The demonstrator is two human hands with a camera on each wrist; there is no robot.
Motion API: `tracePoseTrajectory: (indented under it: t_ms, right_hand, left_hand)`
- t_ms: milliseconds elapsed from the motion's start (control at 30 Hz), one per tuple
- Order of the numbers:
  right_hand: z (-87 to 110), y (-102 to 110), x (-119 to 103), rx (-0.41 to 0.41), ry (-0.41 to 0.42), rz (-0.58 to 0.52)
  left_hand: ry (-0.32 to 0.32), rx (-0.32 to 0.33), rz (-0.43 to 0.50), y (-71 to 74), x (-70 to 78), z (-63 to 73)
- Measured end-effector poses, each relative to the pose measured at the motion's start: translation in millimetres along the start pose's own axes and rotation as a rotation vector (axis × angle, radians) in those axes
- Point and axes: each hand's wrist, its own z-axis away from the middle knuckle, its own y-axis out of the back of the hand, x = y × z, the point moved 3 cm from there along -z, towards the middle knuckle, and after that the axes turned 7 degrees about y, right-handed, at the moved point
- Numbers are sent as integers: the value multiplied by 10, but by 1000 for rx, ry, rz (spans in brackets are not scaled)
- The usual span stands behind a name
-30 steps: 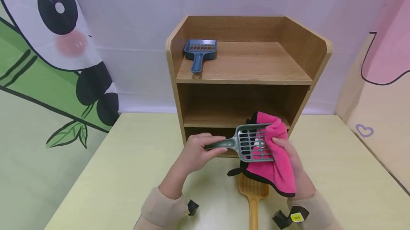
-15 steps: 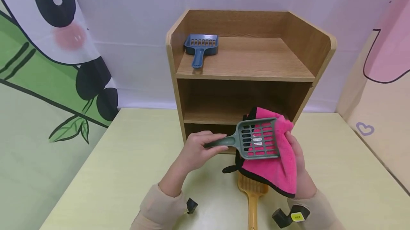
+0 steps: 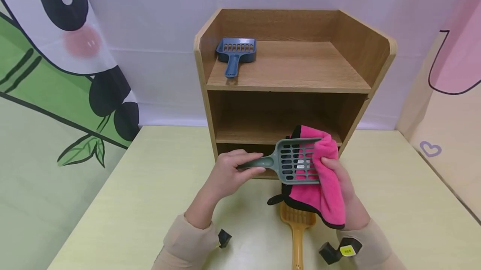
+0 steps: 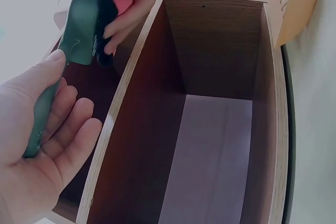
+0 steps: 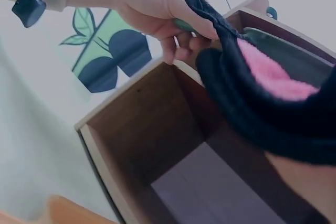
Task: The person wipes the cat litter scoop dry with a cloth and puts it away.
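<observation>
My left hand (image 3: 227,174) grips the handle of a grey-green slotted litter scoop (image 3: 287,162), thumb along one side and fingers round the other. The scoop is held up in front of the wooden shelf, its head pointing right. My right hand (image 3: 340,178) holds a pink cloth with black edging (image 3: 327,186), folded over the far end of the scoop's head and also lying behind its slots. In the left wrist view the cloth's black border (image 4: 105,19) and the right fingers lie against the scoop head (image 4: 83,24). The right wrist view shows the cloth (image 5: 268,72) wrapped near the scoop.
A wooden shelf unit (image 3: 287,88) stands at the back of the pale table (image 3: 150,186). A blue slotted scoop with a tray (image 3: 236,54) sits on its top shelf, left side. Below the cloth, an orange-yellow slotted scoop (image 3: 297,232) lies on the table.
The cloth slid right along the scoop's head, then back left over its end, with the right hand. The left hand keeps its grip on the handle. The head view tilted slightly down.
</observation>
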Motion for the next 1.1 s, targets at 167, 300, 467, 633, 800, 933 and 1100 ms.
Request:
tracePoseTrajectory:
  t_ms: [167, 300, 467, 633, 800, 933, 1100]
  right_hand:
    - [-25, 88, -42, 194, -24, 290]
    - [-45, 149, -51, 339, 17, 507]
    - [-40, 159, -29, 559, 38, 657]
    - [-30, 143, -56, 672, 15, 609]
    - [1, 175, -108, 446, -88, 611]
    - [6, 230, -91, 265, -162, 619]
    - [-20, 287, -75, 263, -121, 740]
  left_hand:
    - [-14, 3, -26, 11, -4, -4]
    - [-50, 26, -48, 21, -13, -6]
    - [-82, 47, -31, 47, 13, 12]
    - [-96, 43, -38, 60, 41, 12]
    - [-80, -13, 7, 73, 56, 18]
    - [-47, -43, 50, 71, 80, 18]
    - [-73, -31, 39, 2, 104, 12]
